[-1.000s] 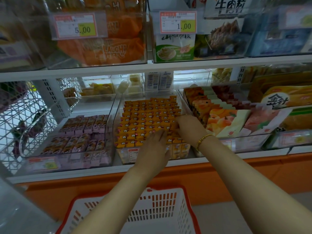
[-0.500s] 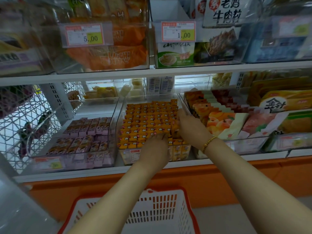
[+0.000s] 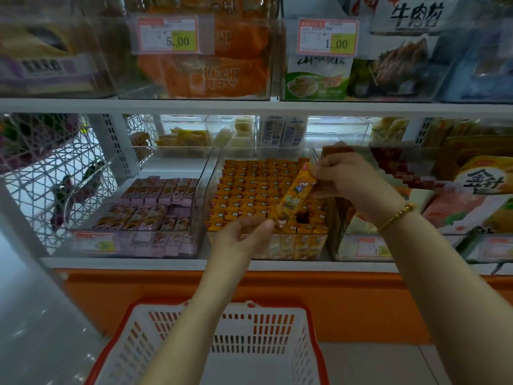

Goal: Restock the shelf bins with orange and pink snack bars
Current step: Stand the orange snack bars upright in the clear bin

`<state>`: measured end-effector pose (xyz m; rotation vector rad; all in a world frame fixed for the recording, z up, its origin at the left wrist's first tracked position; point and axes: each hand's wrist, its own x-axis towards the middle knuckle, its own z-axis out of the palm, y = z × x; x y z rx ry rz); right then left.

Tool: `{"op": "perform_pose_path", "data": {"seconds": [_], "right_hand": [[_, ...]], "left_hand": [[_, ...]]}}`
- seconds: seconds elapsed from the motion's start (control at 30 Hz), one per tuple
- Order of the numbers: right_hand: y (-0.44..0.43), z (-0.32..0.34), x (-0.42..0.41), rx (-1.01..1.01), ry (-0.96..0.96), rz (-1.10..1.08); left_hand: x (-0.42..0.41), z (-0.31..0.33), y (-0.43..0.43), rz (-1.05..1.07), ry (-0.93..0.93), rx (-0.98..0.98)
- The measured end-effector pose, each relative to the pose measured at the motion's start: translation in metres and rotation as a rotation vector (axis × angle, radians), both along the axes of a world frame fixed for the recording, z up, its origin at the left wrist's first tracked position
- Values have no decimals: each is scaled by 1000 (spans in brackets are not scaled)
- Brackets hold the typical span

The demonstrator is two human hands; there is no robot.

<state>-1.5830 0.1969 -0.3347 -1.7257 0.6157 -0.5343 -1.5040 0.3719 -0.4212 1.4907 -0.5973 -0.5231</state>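
Observation, head view: both hands are raised over the middle clear bin (image 3: 291,247) on the lower shelf, and between them they hold one orange snack bar (image 3: 297,193).

Right hand (image 3: 352,184): fingers curled, not spread. Thumb and fingertips pinch the upper end of the bar. A gold bead bracelet (image 3: 397,216) sits on the wrist.

Left hand (image 3: 241,234): fingers bent in, with the thumb closed against them on the lower end of the bar, at the front edge of the bin. Nothing else is in this hand.

The bar is lifted clear above the packed rows of orange bars (image 3: 249,187) and slants, its top end toward 1 o'clock and its bottom end toward 7 o'clock. Just under its lower half a dark gap (image 3: 302,217) shows in the rows, near the front right of the bin. Elsewhere in the bin the orange bars stand upright and tightly packed.

At 9 o'clock from this bin stands a second clear bin (image 3: 133,245), touching or just beside it. It holds pink snack bars (image 3: 161,187) in a back group and a front group, with part of its floor bare behind them. Neither hand touches the pink stock.

At 6 o'clock, below the forearms, stands a white basket (image 3: 263,329) with a red rim. How much it holds cannot be told, as the arms cross over it
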Motion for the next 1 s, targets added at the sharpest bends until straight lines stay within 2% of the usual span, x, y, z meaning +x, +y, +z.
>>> {"op": "perform_pose_path", "data": {"seconds": [0.1, 0.2, 0.33, 0.63, 0.83, 1.0], "right_hand": [[3, 1, 1, 182, -28, 73], [9, 0, 3, 214, 6, 160], [13, -4, 7, 238, 12, 213], [16, -28, 13, 382, 121, 311], [21, -30, 15, 247, 196, 374], [32, -31, 16, 123, 266, 465]], "left_hand": [[-3, 1, 10, -55, 248, -67], [-8, -2, 16, -54, 326, -106], [-8, -6, 24, 7, 294, -140], [1, -20, 49, 42, 207, -70], [2, -29, 60, 54, 227, -38], [3, -31, 65, 31, 171, -10]]}}
